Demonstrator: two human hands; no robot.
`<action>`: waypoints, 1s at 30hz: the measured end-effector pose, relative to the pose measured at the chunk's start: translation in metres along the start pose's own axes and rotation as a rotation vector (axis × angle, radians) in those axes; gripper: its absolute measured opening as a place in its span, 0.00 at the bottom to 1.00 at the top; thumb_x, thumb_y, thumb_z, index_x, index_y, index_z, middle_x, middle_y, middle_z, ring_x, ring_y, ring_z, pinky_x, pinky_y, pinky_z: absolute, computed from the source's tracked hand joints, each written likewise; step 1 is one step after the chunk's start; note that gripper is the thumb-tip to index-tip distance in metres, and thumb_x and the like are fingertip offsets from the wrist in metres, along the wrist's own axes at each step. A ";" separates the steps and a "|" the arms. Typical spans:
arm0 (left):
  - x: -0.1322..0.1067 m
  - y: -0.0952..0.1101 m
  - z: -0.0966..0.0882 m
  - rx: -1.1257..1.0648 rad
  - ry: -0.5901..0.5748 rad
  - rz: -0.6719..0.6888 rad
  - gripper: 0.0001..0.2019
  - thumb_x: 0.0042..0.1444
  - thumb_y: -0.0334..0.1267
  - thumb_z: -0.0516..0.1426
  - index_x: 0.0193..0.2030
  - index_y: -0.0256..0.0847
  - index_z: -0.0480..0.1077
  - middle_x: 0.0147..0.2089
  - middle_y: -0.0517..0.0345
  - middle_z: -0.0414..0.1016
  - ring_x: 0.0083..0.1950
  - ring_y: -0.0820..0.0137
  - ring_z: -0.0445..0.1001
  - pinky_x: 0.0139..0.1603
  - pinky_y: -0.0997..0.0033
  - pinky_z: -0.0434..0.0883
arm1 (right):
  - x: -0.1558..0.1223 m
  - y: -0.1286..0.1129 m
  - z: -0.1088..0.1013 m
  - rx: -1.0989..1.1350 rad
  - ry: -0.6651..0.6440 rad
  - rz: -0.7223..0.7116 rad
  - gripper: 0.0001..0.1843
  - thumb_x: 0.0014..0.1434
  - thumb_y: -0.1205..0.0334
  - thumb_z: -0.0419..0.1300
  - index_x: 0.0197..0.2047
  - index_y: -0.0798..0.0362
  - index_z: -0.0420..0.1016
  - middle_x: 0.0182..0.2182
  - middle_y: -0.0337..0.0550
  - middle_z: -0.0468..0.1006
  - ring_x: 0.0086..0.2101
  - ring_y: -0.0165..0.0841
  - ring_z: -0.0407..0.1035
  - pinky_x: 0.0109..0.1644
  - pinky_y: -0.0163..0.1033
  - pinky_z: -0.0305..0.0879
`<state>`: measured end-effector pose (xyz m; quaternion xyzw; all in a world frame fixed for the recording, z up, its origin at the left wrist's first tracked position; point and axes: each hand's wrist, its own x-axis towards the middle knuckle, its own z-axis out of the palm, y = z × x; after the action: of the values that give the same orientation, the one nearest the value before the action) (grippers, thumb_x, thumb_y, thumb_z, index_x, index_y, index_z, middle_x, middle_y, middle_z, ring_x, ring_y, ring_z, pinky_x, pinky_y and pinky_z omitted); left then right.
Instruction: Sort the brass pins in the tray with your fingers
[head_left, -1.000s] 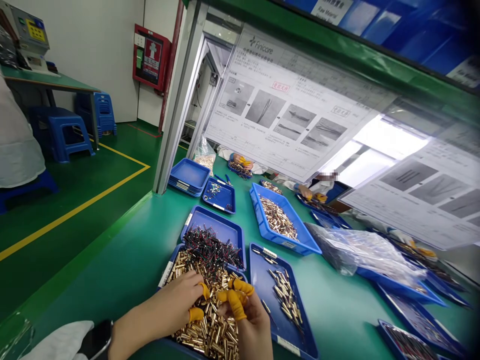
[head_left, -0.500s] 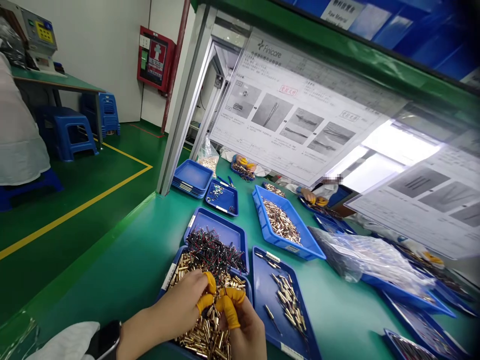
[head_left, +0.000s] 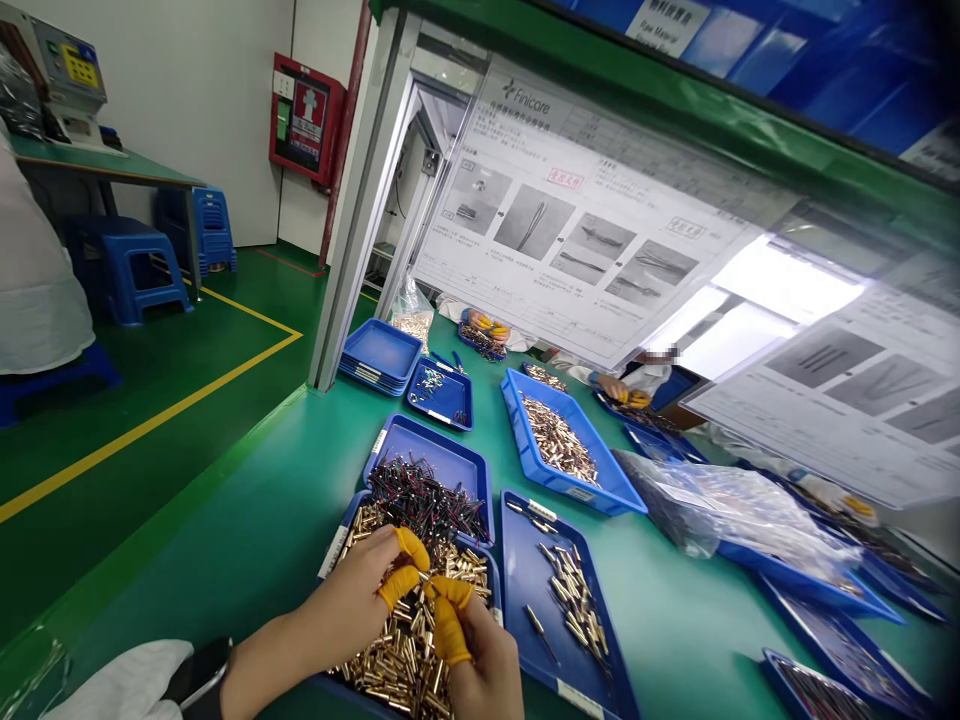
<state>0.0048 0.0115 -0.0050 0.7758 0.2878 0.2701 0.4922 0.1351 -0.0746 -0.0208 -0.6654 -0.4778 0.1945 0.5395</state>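
My left hand (head_left: pixel 358 600) and my right hand (head_left: pixel 476 650) meet over a blue tray (head_left: pixel 335 545) heaped with small brass tubes (head_left: pixel 405 655). Both wear yellow finger cots. The fingertips of the two hands are pinched together on a small brass piece (head_left: pixel 425 583) between them. Just behind lies a blue tray (head_left: pixel 431 450) holding thin dark red-and-black pins (head_left: pixel 420 495). To the right, another blue tray (head_left: pixel 525 570) carries a row of assembled brass parts (head_left: pixel 574 600).
A deep blue bin of brass parts (head_left: pixel 559 440) stands mid-table, stacked blue trays (head_left: pixel 379 352) behind it. A clear plastic bag (head_left: pixel 712 505) covers trays at right. Other workers' hands (head_left: pixel 626 392) are busy across the green table (head_left: pixel 262 520). Instruction sheets (head_left: pixel 577 230) hang overhead.
Both hands drew closer together over the brass tubes and shifted slightly toward me; the fingertips now pinch one piece between them. The view moved a little.
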 end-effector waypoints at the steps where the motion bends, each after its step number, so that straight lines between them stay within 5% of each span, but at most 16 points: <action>1: 0.000 0.001 -0.001 0.001 -0.011 -0.001 0.09 0.57 0.28 0.47 0.39 0.42 0.65 0.42 0.56 0.68 0.44 0.66 0.66 0.47 0.68 0.65 | 0.000 0.001 0.000 -0.008 -0.008 0.000 0.09 0.51 0.60 0.57 0.30 0.53 0.76 0.18 0.39 0.73 0.20 0.31 0.62 0.22 0.33 0.54; 12: 0.001 0.003 -0.002 0.022 -0.069 0.062 0.09 0.57 0.27 0.46 0.36 0.41 0.65 0.41 0.55 0.68 0.45 0.66 0.66 0.48 0.69 0.62 | -0.004 0.008 0.005 0.169 -0.104 0.099 0.13 0.54 0.50 0.56 0.32 0.52 0.70 0.17 0.32 0.63 0.18 0.26 0.54 0.20 0.30 0.50; 19: -0.001 0.005 -0.002 0.081 -0.193 -0.054 0.09 0.51 0.24 0.48 0.29 0.40 0.64 0.34 0.60 0.69 0.36 0.67 0.68 0.34 0.73 0.62 | -0.009 0.004 0.008 0.241 -0.140 0.283 0.24 0.52 0.38 0.53 0.41 0.49 0.63 0.14 0.26 0.62 0.09 0.18 0.45 0.11 0.24 0.42; 26: 0.002 0.000 0.001 -0.019 -0.073 0.007 0.08 0.54 0.26 0.49 0.35 0.41 0.66 0.40 0.57 0.68 0.43 0.66 0.67 0.44 0.70 0.63 | -0.002 0.008 0.002 0.068 -0.057 0.018 0.15 0.57 0.48 0.52 0.36 0.51 0.66 0.15 0.32 0.68 0.15 0.26 0.61 0.18 0.29 0.55; 30: 0.004 -0.004 0.001 -0.037 0.011 -0.037 0.08 0.55 0.27 0.50 0.37 0.41 0.66 0.39 0.57 0.69 0.43 0.66 0.67 0.45 0.68 0.63 | 0.003 0.007 -0.006 -0.008 -0.054 0.034 0.12 0.56 0.51 0.54 0.32 0.52 0.68 0.17 0.34 0.68 0.17 0.28 0.61 0.20 0.31 0.55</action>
<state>0.0081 0.0150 -0.0083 0.7597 0.2998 0.2706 0.5097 0.1441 -0.0757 -0.0239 -0.6700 -0.4817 0.2198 0.5204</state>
